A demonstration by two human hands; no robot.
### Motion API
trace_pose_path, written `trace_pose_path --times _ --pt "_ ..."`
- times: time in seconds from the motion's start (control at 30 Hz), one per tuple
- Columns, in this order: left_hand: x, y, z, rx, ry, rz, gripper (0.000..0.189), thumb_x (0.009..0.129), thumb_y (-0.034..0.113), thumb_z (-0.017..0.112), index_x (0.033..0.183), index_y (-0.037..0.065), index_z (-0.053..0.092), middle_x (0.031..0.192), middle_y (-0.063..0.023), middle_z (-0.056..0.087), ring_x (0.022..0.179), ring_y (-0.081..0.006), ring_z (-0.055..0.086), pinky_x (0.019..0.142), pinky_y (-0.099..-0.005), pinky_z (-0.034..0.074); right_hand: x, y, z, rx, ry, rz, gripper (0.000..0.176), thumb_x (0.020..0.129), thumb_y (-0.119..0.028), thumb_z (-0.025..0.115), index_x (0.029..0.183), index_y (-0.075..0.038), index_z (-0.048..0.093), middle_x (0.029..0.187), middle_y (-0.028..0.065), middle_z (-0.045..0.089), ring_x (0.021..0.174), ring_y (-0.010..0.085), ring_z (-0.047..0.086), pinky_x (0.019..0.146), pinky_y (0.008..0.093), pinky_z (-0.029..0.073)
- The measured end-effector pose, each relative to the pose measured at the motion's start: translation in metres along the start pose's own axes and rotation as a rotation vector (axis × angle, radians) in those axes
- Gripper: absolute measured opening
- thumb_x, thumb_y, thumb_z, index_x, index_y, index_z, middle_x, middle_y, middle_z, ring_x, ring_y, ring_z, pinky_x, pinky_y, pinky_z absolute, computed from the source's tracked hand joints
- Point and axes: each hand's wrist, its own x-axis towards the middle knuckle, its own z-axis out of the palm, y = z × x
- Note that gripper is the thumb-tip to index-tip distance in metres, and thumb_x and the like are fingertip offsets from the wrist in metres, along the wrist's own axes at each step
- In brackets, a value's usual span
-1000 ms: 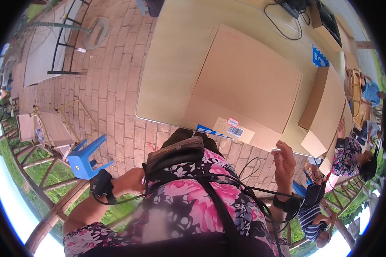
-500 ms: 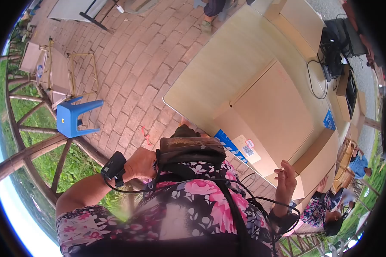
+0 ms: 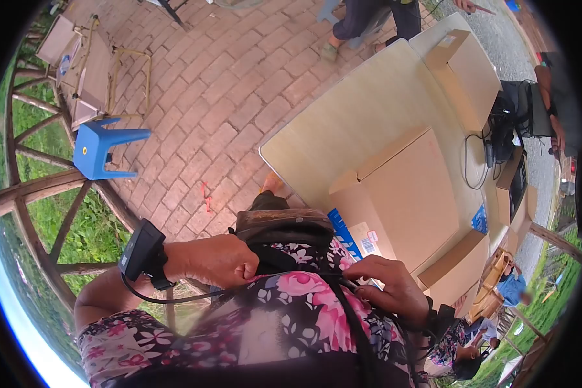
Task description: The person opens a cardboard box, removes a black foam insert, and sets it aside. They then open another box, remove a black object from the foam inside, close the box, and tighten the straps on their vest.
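My left hand (image 3: 221, 260) is closed in a fist before my chest, a black device (image 3: 142, 249) strapped on its wrist. Whether anything is inside that fist is hidden. From this device a thin black cable (image 3: 187, 299) runs across my floral top (image 3: 297, 284). My right hand (image 3: 389, 290) has its bent fingers and thumb closed at the cable, beside a black strap (image 3: 352, 323). Just beyond both hands is a worn brown pouch (image 3: 281, 223) at my waist. An open cardboard box (image 3: 410, 194) with a label lies on the table, beyond my right hand.
The pale table (image 3: 330, 129) has a rounded corner ahead of me. More cardboard boxes (image 3: 469, 77) and black bags with cables (image 3: 501, 123) are along its far side. A blue stool (image 3: 100, 150) stands left by a wooden railing (image 3: 39, 191). Other people are around the table.
My right hand has moved left from beside the box to the cable at my chest, and its fingers have closed. My left fist has shifted slightly lower. The view has turned a little.
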Motion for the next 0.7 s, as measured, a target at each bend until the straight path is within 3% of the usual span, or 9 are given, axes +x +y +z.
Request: trace_pose_path --times 0.13,0.2,0.3,0.37,0.43,0.5,0.57,0.63,0.7 --pt "0.018 0.003 0.009 0.093 0.147 0.104 0.007 0.073 0.012 0.06 0.073 0.005 0.059 0.067 -0.0116 0.061 0.065 -0.0322 0.06 0.056 -0.0384 0.046 0.021 0.004 0.004 -0.074 -0.04 0.008 0.031 0.077 -0.01 0.063 0.107 0.0 0.058 0.092 0.0129 0.062 0.083 0.0278 0.06 0.074 0.0337 0.048" --pt "0.024 0.009 0.012 0.143 0.477 0.2 0.009 0.073 0.011 0.059 0.08 0.006 0.056 0.077 -0.0112 0.061 0.074 -0.0312 0.06 0.061 -0.0389 0.046 0.026 0.006 0.006 -0.119 -0.015 -0.043 0.03 0.078 -0.009 0.062 0.106 -0.001 0.056 0.089 0.0131 0.061 0.08 0.0277 0.06 0.072 0.0326 0.048" --pt "0.031 0.011 0.011 0.316 0.476 0.125 0.02 0.072 0.013 0.062 0.089 0.007 0.053 0.082 -0.0094 0.057 0.078 -0.0307 0.058 0.063 -0.0405 0.046 0.033 0.015 0.008 -0.161 -0.173 0.031 0.023 0.078 -0.009 0.061 0.099 0.0 0.058 0.083 0.0134 0.061 0.075 0.0277 0.06 0.068 0.0322 0.047" --pt "0.034 0.014 0.008 0.402 0.529 0.104 0.023 0.072 0.014 0.064 0.09 0.007 0.053 0.08 -0.0087 0.056 0.077 -0.0309 0.058 0.063 -0.0409 0.046 0.036 0.021 0.012 -0.187 -0.028 -0.044 0.017 0.078 -0.011 0.062 0.092 -0.002 0.061 0.067 0.0156 0.057 0.063 0.0292 0.059 0.06 0.0353 0.046" --pt "0.034 0.018 0.001 0.386 0.606 0.087 0.027 0.072 0.017 0.066 0.092 0.006 0.052 0.082 -0.0102 0.054 0.077 -0.0302 0.057 0.064 -0.0398 0.045 0.036 0.015 0.012 -0.092 0.131 0.023 0.015 0.078 -0.01 0.062 0.09 -0.001 0.061 0.067 0.0152 0.057 0.061 0.0258 0.057 0.058 0.0335 0.045" --pt "0.034 0.022 -0.004 0.233 0.59 0.21 0.028 0.072 0.017 0.066 0.093 0.006 0.052 0.083 -0.0113 0.053 0.077 -0.03 0.056 0.065 -0.039 0.045 0.034 0.012 0.01 0.059 0.302 0.116 0.012 0.083 -0.006 0.059 0.088 0.004 0.061 0.071 0.0092 0.062 0.064 0.0104 0.055 0.059 0.0263 0.044" --pt "0.038 0.02 -0.01 0.082 0.564 0.335 0.029 0.072 0.017 0.067 0.095 0.005 0.052 0.085 -0.0124 0.052 0.078 -0.0297 0.056 0.065 -0.0382 0.044 0.036 0.011 0.007 0.093 0.347 0.098 0.012 0.083 -0.006 0.059 0.089 0.004 0.061 0.071 0.0081 0.062 0.065 0.0096 0.054 0.059 0.0258 0.044" --pt "0.04 0.013 -0.017 -0.099 0.22 0.427 0.028 0.074 0.015 0.064 0.098 0.005 0.053 0.09 -0.0131 0.051 0.083 -0.0294 0.055 0.068 -0.0365 0.043 0.039 0.005 0.005 0.125 0.375 0.067 0.012 0.083 -0.007 0.06 0.089 0.003 0.062 0.072 0.0069 0.062 0.067 0.0083 0.054 0.061 0.0246 0.043" --pt "0.039 0.016 -0.028 0.076 0.129 0.415 0.027 0.075 0.014 0.063 0.098 0.005 0.053 0.092 -0.0123 0.051 0.086 -0.029 0.054 0.069 -0.037 0.043 0.042 0.003 0.006 0.135 0.376 0.049 0.012 0.083 -0.007 0.061 0.089 0.003 0.063 0.073 0.0068 0.062 0.068 0.0087 0.054 0.062 0.0245 0.043"
